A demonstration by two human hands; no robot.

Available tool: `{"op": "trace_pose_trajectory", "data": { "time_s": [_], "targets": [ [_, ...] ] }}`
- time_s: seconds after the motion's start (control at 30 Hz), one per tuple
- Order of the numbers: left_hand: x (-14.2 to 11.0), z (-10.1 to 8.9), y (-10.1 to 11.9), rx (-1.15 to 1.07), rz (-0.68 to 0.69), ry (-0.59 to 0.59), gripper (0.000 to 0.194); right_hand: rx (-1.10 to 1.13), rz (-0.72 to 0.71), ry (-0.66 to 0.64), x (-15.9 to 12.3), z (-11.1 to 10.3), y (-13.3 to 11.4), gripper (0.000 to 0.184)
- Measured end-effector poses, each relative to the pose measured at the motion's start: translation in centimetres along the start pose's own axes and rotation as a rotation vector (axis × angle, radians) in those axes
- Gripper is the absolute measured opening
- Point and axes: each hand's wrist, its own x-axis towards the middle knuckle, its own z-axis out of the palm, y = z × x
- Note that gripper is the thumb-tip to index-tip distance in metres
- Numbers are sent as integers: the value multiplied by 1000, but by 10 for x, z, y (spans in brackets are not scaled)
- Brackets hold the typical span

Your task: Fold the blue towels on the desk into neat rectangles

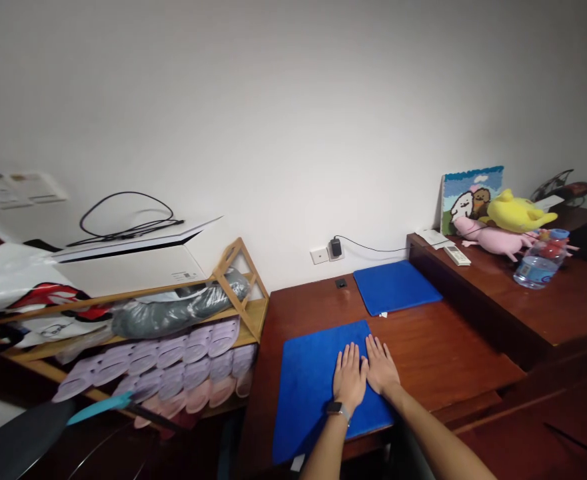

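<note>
A blue cloth mat lies flat on the reddish-brown wooden desk, its near edge reaching the desk's front. My left hand rests palm down on the mat, fingers stretched out, with a watch on the wrist. Close beside it, my right hand is also flat, fingers extended, over the mat's right edge. Neither hand holds anything. Farther back on the desk, near the wall, lies a second blue mat with a small white tag at its front edge.
A wooden rack with rows of lilac and pink slippers stands at left, a white box on top. On the raised right surface are plush toys, a water bottle and a remote. A plug sits in the wall.
</note>
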Motion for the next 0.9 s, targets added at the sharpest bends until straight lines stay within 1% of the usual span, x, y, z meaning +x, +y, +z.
{"op": "trace_pose_trajectory", "data": {
  "time_s": [0.03, 0.07, 0.13, 0.23, 0.27, 0.3, 0.33, 0.4, 0.47, 0.5, 0.57, 0.63, 0.73, 0.9],
  "targets": [
    [-6, 1, -4, -10, -14, -32, 61, -3, -1, 10, 0, 1, 1, 68],
    [-13, -1, -16, -9, -31, -53, 62, -4, -2, 19, 0, 3, 1, 68],
    [-34, -8, -57, 24, -90, -64, 64, -1, -2, 34, 1, 8, 3, 68],
    [-72, -23, -128, 109, -247, -24, 64, 1, -9, 48, 4, 16, 6, 69],
    [-82, -27, -146, 131, -282, -6, 64, 0, -12, 54, 5, 17, 6, 69],
    [-91, -30, -159, 146, -306, 11, 64, -2, -14, 57, 6, 17, 6, 68],
    [-97, -32, -168, 155, -321, 23, 64, -5, -13, 52, 6, 16, 7, 68],
    [-103, -34, -172, 159, -334, 40, 65, -12, -13, 21, 5, 10, 8, 68],
    [-102, -33, -167, 154, -340, 48, 65, -22, -3, -9, 0, 3, 10, 68],
    [-101, -33, -164, 150, -340, 51, 65, -28, -2, -9, -4, 0, 11, 68],
    [-98, -31, -160, 140, -337, 55, 65, -39, -16, 32, -15, -2, 15, 68],
    [-97, -30, -159, 134, -338, 61, 66, -47, -44, 66, -26, 0, 18, 68],
    [-98, -29, -161, 128, -334, 77, 65, -50, -55, 47, -39, 8, 21, 67],
    [-100, -35, -164, 132, -338, 47, 66, -42, -51, 40, -43, 12, 21, 66]
  ]
}}
